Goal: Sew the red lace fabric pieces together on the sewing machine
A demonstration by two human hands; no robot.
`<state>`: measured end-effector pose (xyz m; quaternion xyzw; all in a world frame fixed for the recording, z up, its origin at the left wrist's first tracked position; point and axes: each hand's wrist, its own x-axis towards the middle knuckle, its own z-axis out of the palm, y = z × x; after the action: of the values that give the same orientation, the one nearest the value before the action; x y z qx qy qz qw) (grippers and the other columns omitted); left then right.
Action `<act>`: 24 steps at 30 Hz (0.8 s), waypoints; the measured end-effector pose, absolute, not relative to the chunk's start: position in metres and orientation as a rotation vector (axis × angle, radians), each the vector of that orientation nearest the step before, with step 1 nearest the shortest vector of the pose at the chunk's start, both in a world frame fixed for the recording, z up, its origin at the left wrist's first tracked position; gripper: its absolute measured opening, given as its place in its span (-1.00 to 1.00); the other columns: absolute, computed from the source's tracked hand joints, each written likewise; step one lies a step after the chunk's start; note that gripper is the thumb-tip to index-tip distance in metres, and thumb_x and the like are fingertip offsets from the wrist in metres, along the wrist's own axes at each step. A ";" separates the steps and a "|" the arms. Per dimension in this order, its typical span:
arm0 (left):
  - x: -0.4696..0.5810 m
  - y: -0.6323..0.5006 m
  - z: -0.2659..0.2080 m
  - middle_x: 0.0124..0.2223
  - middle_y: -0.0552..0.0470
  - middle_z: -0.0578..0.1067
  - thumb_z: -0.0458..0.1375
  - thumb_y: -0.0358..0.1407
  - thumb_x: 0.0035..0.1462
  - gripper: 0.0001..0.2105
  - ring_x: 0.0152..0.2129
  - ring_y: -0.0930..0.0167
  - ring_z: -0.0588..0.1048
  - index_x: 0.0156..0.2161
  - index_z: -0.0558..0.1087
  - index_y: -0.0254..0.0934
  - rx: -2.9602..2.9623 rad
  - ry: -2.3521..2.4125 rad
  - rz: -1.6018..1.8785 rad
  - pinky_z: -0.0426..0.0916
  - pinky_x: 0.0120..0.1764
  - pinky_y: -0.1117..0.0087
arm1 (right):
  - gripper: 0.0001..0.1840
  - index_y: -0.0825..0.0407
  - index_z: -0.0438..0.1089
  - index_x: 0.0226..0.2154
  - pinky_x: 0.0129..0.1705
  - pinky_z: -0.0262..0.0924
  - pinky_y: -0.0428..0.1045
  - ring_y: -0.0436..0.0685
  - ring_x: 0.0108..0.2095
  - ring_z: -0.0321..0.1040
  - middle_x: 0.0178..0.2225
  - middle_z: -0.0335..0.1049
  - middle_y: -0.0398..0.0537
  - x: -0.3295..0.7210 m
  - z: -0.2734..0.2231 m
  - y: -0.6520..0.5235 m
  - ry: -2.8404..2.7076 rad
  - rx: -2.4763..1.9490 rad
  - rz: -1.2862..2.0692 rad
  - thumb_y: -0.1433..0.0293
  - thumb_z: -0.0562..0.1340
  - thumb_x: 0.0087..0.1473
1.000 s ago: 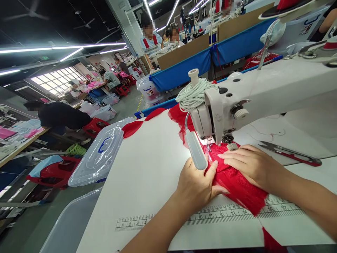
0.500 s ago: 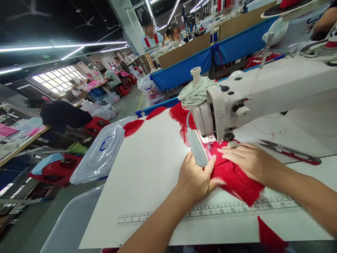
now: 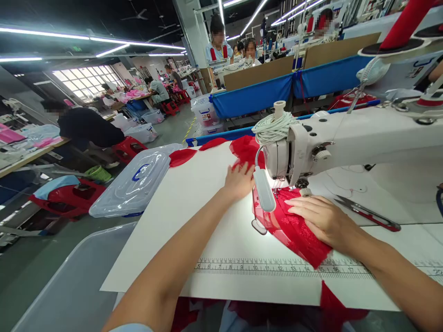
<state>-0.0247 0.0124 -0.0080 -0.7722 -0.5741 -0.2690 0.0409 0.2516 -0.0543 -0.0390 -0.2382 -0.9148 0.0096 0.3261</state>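
Red lace fabric (image 3: 301,230) lies under the needle of the white sewing machine (image 3: 360,147). My right hand (image 3: 321,216) rests flat on this piece, fingers stretched toward the needle. Left of the machine head, my left hand (image 3: 239,180) has its fingers spread at the near edge of more red fabric (image 3: 244,150) behind the machine; whether it touches that cloth I cannot tell. A small grey lamp (image 3: 265,190) on a bent stem hangs in front of the needle and hides part of the fabric. Pale cord (image 3: 275,127) is wound round a post on the machine head.
Thread snips (image 3: 368,213) lie right of my right hand. A printed ruler (image 3: 256,267) runs along the table's front, with a red scrap (image 3: 332,302) over the edge. A clear lidded box (image 3: 138,180) stands to the left. Several people sit at other tables.
My left hand has let go of the fabric beside the needle and moved forward and left, toward the red cloth behind. My right hand stays on the lace. The view has shifted.
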 end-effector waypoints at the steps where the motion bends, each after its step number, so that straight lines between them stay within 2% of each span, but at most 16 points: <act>1: -0.030 0.017 -0.011 0.06 -0.10 0.46 0.19 -0.16 0.31 -0.68 -0.08 0.27 0.50 0.07 0.42 -0.30 -2.315 -1.783 -0.804 0.47 -0.05 0.11 | -0.52 0.02 0.46 -0.02 0.00 0.35 0.16 0.19 0.03 0.43 0.03 0.52 0.02 0.252 -0.039 -0.054 -2.397 -0.643 0.010 0.66 0.00 0.17; 4: -0.036 0.007 -0.013 0.14 -0.15 0.41 0.17 -0.22 0.32 -0.68 0.01 0.21 0.45 0.11 0.39 -0.29 -2.254 -1.760 -0.736 0.42 0.02 0.04 | -0.54 0.03 0.44 0.00 -0.03 0.35 0.18 0.22 0.00 0.43 0.03 0.51 0.06 0.253 -0.032 -0.056 -2.362 -0.696 -0.055 0.64 0.01 0.18; 6: -0.030 -0.020 -0.012 0.07 -0.20 0.44 0.08 -0.32 0.35 -0.78 -0.01 0.18 0.44 0.02 0.43 -0.34 -2.335 -1.639 -0.687 0.41 -0.01 0.05 | -0.58 0.03 0.44 -0.03 -0.08 0.36 0.15 0.21 -0.08 0.44 -0.03 0.53 0.06 0.253 -0.027 -0.058 -2.338 -0.686 -0.053 0.64 0.04 0.17; 8: -0.017 -0.056 -0.012 -0.16 -0.15 0.50 0.00 -0.35 0.35 -0.80 -0.21 0.25 0.48 -0.18 0.47 -0.32 -2.515 -1.439 -0.601 0.43 -0.18 0.21 | -0.64 0.03 0.43 -0.09 -0.15 0.36 0.08 0.17 -0.17 0.45 -0.13 0.54 0.01 0.252 -0.025 -0.061 -2.342 -0.641 -0.027 0.63 0.07 0.16; 10: -0.003 -0.091 -0.012 -0.31 0.00 0.47 0.07 -0.23 0.33 -0.82 -0.39 0.37 0.44 -0.24 0.46 -0.24 -2.690 -1.222 -0.516 0.39 -0.32 0.35 | -0.68 0.01 0.41 -0.16 -0.24 0.34 0.01 0.12 -0.23 0.46 -0.21 0.54 -0.05 0.250 -0.025 -0.063 -2.380 -0.593 0.007 0.63 0.07 0.16; 11: 0.004 -0.105 -0.011 -0.34 0.02 0.46 0.06 -0.23 0.34 -0.82 -0.42 0.39 0.43 -0.24 0.45 -0.25 -2.744 -1.084 -0.476 0.36 -0.35 0.38 | -0.69 0.00 0.40 -0.18 -0.28 0.32 -0.02 0.10 -0.25 0.47 -0.23 0.54 -0.07 0.249 -0.026 -0.065 -2.401 -0.583 0.029 0.63 0.07 0.17; 14: 0.012 -0.131 -0.005 -0.36 0.02 0.43 -0.06 -0.47 0.35 -0.73 -0.43 0.43 0.41 -0.36 0.40 -0.27 -2.706 -0.875 -0.392 0.28 -0.39 0.43 | -0.71 -0.03 0.38 -0.15 -0.39 0.24 -0.05 0.06 -0.29 0.47 -0.17 0.53 -0.09 0.247 -0.026 -0.070 -2.476 -0.632 0.121 0.57 0.03 0.23; 17: 0.007 -0.137 0.005 -0.20 -0.02 0.47 -0.12 -0.49 0.37 -0.72 -0.30 0.46 0.45 -0.30 0.39 -0.28 -2.704 -0.871 -0.386 0.27 -0.40 0.50 | -0.78 -0.06 0.39 -0.12 -0.49 0.18 -0.04 0.02 -0.42 0.42 -0.06 0.48 -0.06 0.253 -0.016 -0.079 -2.626 -0.734 0.210 0.43 0.06 0.29; 19: 0.000 -0.136 0.008 -0.27 0.02 0.45 -0.12 -0.50 0.37 -0.73 -0.38 0.47 0.42 -0.28 0.38 -0.29 -2.717 -0.855 -0.337 0.27 -0.43 0.49 | -0.78 -0.11 0.38 -0.04 -0.50 0.18 -0.04 0.02 -0.45 0.41 0.03 0.43 -0.06 0.259 -0.006 -0.085 -2.720 -0.767 0.274 0.31 0.18 0.24; 20: -0.002 -0.135 0.008 -0.35 0.06 0.41 -0.12 -0.52 0.36 -0.74 -0.45 0.46 0.38 -0.29 0.37 -0.29 -2.717 -0.845 -0.308 0.27 -0.43 0.47 | -0.67 -0.13 0.35 0.02 -0.50 0.20 -0.03 0.04 -0.44 0.43 0.06 0.42 -0.05 0.262 -0.002 -0.088 -2.751 -0.767 0.292 0.27 0.25 0.19; 22: -0.003 -0.130 0.003 -0.44 0.11 0.35 -0.11 -0.55 0.34 -0.74 -0.51 0.44 0.33 -0.25 0.38 -0.29 -2.697 -0.855 -0.286 0.28 -0.40 0.42 | -0.47 -0.13 0.27 0.11 -0.51 0.19 -0.02 0.08 -0.43 0.45 0.07 0.42 -0.03 0.266 0.001 -0.092 -2.786 -0.755 0.254 0.27 0.31 0.09; 24: 0.001 -0.126 -0.005 -0.44 0.09 0.34 -0.11 -0.56 0.34 -0.75 -0.50 0.42 0.34 -0.16 0.40 -0.31 -2.653 -0.938 -0.316 0.28 -0.39 0.40 | -0.55 -0.08 0.29 0.05 -0.56 0.09 -0.03 0.05 -0.51 0.39 -0.03 0.46 -0.05 0.266 -0.001 -0.093 -2.790 -0.748 0.108 0.40 0.23 0.07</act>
<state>0.0008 -0.1256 -0.0053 -0.9257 -0.3272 -0.1103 0.1546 0.2659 -0.0929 -0.0008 -0.2568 -0.9576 0.0371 0.1253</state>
